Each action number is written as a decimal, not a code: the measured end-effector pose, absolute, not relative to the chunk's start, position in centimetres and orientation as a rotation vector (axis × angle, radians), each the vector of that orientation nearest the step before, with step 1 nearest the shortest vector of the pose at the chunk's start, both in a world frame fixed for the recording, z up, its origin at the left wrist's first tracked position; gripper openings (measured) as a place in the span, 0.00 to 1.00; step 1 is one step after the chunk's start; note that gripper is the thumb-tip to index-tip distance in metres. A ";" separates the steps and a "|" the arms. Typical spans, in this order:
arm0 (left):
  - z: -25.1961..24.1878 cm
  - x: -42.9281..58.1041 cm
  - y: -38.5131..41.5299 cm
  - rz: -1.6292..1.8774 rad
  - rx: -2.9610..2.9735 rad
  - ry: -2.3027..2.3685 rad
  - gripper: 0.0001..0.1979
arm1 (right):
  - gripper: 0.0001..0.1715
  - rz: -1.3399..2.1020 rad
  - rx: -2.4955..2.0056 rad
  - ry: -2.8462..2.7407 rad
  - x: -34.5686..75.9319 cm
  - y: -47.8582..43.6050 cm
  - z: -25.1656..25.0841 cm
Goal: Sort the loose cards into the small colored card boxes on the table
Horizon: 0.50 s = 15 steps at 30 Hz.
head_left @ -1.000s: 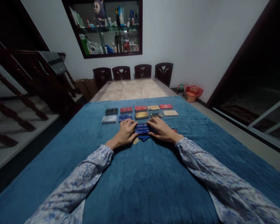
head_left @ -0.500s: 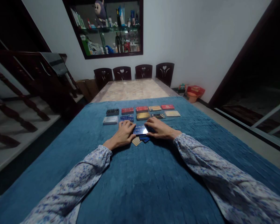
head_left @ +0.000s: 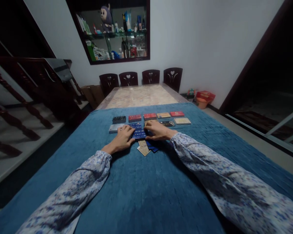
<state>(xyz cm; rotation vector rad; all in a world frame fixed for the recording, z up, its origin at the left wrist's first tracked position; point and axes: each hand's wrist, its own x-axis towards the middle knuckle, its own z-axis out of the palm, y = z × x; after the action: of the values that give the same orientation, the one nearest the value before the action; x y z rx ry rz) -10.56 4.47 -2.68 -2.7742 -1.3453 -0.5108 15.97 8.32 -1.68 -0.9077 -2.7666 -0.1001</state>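
Note:
A dark blue printed card (head_left: 139, 134) is gripped by its two ends between my hands, low over the cloth. My left hand (head_left: 122, 138) has its thumb and fingers at the card's left end, and my right hand (head_left: 159, 130) pinches the right end. Just beyond it lies a blue card stack (head_left: 134, 125), partly covered. Closer to me, loose beige cards (head_left: 144, 149) and loose blue cards (head_left: 151, 145) overlap on the cloth. A gold stack (head_left: 147, 123) is partly hidden behind my right hand. Beside my left hand is a silvery-white stack (head_left: 114, 128).
Farther back stand a black stack (head_left: 119, 119), red stacks (head_left: 134, 118), a yellow stack (head_left: 163, 115), a black-and-gold stack (head_left: 167, 123) and a cream stack (head_left: 182, 121). A blue cloth (head_left: 146, 188) covers the near part of the table (head_left: 141, 96). Chairs (head_left: 173, 78) line the far end.
Both hands have moved left with the blue card, close to the blue stack. More of the loose beige and blue cards now shows. The view has tilted up slightly.

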 end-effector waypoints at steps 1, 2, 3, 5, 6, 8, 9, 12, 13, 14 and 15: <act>-2.6 -10.8 4.6 -0.496 -2.770 -1.355 0.22 | 0.24 -0.100 -0.920 -2.772 15.6 8.4 -1.5; -2.5 -11.1 4.7 -0.484 -2.765 -1.363 0.22 | 0.23 -0.094 -0.940 -2.776 15.2 8.4 -1.3; -2.5 -11.3 4.9 -0.478 -2.758 -1.370 0.22 | 0.23 -0.084 -0.967 -2.779 14.8 8.5 -1.0; -2.4 -11.7 5.2 -0.478 -2.739 -1.383 0.22 | 0.23 -0.060 -1.030 -2.778 14.0 8.6 -0.5; -2.3 -11.9 5.4 -0.480 -2.725 -1.391 0.22 | 0.23 -0.048 -1.055 -2.779 13.7 8.8 -0.2; -2.1 -12.2 5.8 -0.471 -2.696 -1.404 0.23 | 0.23 -0.030 -1.083 -2.793 13.1 9.2 0.3; -2.0 -12.3 6.0 -0.459 -2.683 -1.409 0.23 | 0.23 -0.026 -1.088 -2.804 12.8 9.4 0.6; -1.7 -12.6 7.0 -0.420 -2.661 -1.436 0.23 | 0.20 -0.028 -1.103 -2.842 12.1 10.1 1.4; -1.7 -12.7 7.5 -0.408 -2.657 -1.450 0.22 | 0.20 -0.031 -1.116 -2.851 11.8 10.4 1.6; -1.7 -12.9 7.9 -0.396 -2.655 -1.464 0.22 | 0.19 -0.032 -1.130 -2.859 11.5 10.6 1.9; -1.7 -13.0 8.4 -0.392 -2.651 -1.478 0.22 | 0.19 -0.034 -1.142 -2.862 11.3 10.8 2.1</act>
<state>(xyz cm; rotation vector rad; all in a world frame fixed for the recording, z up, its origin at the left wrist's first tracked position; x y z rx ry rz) -12.97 8.39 -1.67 -2.6505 -1.4780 -0.3921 11.30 10.77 2.07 -1.1421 -2.8624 -0.0340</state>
